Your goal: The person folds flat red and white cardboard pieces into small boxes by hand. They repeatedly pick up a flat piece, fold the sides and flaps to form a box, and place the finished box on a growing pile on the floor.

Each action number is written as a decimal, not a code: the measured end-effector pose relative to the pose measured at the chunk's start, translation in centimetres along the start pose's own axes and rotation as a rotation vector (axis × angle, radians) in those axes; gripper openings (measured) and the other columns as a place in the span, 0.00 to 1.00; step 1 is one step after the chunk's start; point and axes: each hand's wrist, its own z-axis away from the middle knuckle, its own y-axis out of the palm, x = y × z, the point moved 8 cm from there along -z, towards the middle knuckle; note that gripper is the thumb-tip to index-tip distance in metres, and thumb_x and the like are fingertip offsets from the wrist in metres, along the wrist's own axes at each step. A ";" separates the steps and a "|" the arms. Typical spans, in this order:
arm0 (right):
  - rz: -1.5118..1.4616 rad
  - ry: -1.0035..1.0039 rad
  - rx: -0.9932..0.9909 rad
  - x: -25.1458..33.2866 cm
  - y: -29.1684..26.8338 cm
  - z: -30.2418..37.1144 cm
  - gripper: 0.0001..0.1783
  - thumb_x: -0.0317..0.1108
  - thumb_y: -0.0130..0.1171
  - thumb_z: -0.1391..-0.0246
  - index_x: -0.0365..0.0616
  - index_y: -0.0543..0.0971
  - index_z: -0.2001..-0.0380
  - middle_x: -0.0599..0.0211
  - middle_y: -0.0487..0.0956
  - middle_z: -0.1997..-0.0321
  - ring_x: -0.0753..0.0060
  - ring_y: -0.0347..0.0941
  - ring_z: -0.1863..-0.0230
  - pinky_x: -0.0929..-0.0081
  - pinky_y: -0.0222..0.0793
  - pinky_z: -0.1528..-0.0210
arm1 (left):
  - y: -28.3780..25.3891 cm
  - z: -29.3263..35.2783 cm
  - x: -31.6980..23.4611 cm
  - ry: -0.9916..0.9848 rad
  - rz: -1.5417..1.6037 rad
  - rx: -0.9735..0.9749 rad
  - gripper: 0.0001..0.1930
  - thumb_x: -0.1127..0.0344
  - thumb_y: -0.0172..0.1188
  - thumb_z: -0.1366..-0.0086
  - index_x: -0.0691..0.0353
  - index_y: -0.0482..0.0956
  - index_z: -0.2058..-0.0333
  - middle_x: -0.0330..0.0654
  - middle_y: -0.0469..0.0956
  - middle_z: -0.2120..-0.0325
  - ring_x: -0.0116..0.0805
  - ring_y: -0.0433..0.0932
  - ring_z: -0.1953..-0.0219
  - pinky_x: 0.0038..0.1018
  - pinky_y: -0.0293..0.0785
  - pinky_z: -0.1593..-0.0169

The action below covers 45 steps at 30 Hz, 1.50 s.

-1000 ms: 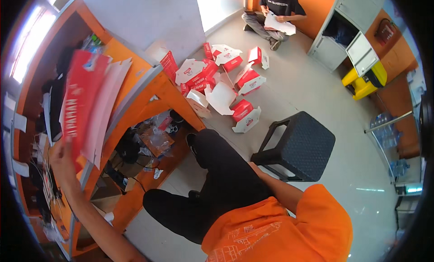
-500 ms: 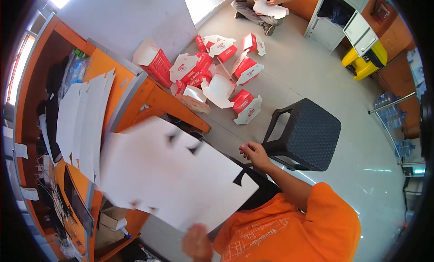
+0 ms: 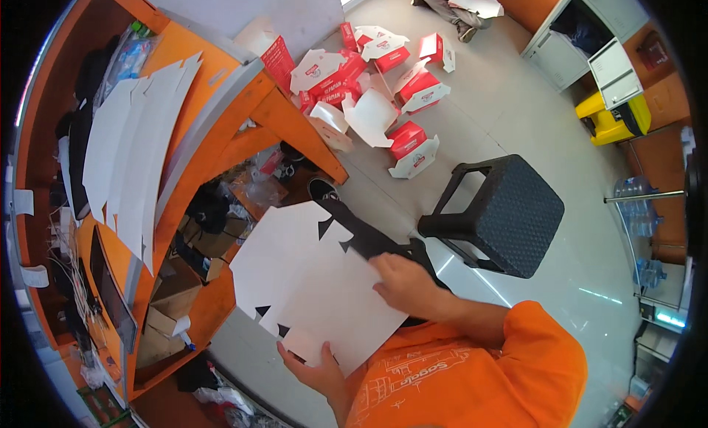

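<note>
The white card sheet (image 3: 302,280) is over the lap (image 3: 366,237), its near edge held in the left hand (image 3: 317,369); the right hand (image 3: 404,282) curls over its right side — I cannot tell whether it grips. Stool (image 3: 512,214) at right, boxes (image 3: 335,88) crowding the floor (image 3: 487,111) ahead, bench (image 3: 210,44) with more sheets (image 3: 122,144) at left.

We're looking steeply down from the wearer's head, wide fisheye! The orange shirt (image 3: 472,376) looms close, floor (image 3: 479,125) stretching beyond
</note>
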 end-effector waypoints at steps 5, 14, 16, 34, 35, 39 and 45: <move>0.178 -0.273 -0.069 3.7 1.5 1.5 0.21 0.30 0.56 0.50 0.37 0.73 0.51 0.53 0.72 0.44 0.53 0.69 0.44 0.63 0.67 0.48 | 2.2 1.6 -3.0 0.104 -0.137 0.103 0.42 0.78 0.60 0.43 0.66 0.47 0.33 0.64 0.55 0.37 0.59 0.61 0.37 0.44 0.62 0.37; 0.415 -0.353 0.122 3.0 3.6 3.7 0.35 0.46 0.58 0.46 0.37 0.68 0.40 0.55 0.62 0.30 0.57 0.47 0.25 0.49 0.41 0.29 | 8.2 3.3 -4.6 0.653 -0.410 0.390 0.30 0.64 0.53 0.35 0.73 0.60 0.38 0.66 0.55 0.36 0.64 0.54 0.34 0.51 0.51 0.33; 0.461 -0.370 0.177 2.8 3.9 3.9 0.36 0.47 0.59 0.47 0.37 0.68 0.39 0.56 0.62 0.30 0.57 0.46 0.25 0.45 0.40 0.29 | 8.5 2.7 -6.2 0.628 -0.371 0.444 0.30 0.64 0.56 0.36 0.74 0.61 0.39 0.65 0.59 0.38 0.63 0.57 0.35 0.50 0.54 0.34; -0.867 0.169 -0.333 -2.3 -3.5 5.6 0.38 0.17 0.63 0.49 0.39 0.58 0.37 0.59 0.76 0.52 0.72 0.73 0.51 0.73 0.69 0.46 | 12.9 -3.0 -8.6 -0.269 1.074 0.586 0.15 0.74 0.58 0.34 0.67 0.74 0.49 0.41 0.79 0.58 0.29 0.79 0.58 0.26 0.77 0.54; -0.954 0.106 -0.363 -0.9 -4.1 5.1 0.35 0.16 0.60 0.47 0.39 0.61 0.37 0.58 0.76 0.50 0.71 0.73 0.50 0.72 0.70 0.47 | 12.1 -3.0 -9.6 -0.254 1.131 0.531 0.15 0.74 0.58 0.34 0.67 0.74 0.49 0.41 0.80 0.58 0.29 0.79 0.58 0.27 0.77 0.54; -0.286 -0.403 -0.310 4.3 -6.3 3.4 0.24 0.19 0.63 0.53 0.37 0.76 0.50 0.57 0.77 0.49 0.64 0.75 0.54 0.70 0.73 0.54 | 10.0 -3.3 -12.1 -0.164 1.289 0.422 0.14 0.73 0.58 0.33 0.66 0.74 0.50 0.41 0.79 0.57 0.30 0.79 0.57 0.28 0.78 0.53; 0.089 -0.856 -0.171 7.0 -6.3 1.6 0.22 0.29 0.61 0.60 0.48 0.82 0.56 0.70 0.78 0.47 0.61 0.73 0.56 0.70 0.73 0.57 | 6.7 -3.0 -13.0 -0.130 1.356 0.467 0.12 0.70 0.55 0.31 0.64 0.73 0.51 0.43 0.79 0.55 0.32 0.80 0.54 0.31 0.79 0.53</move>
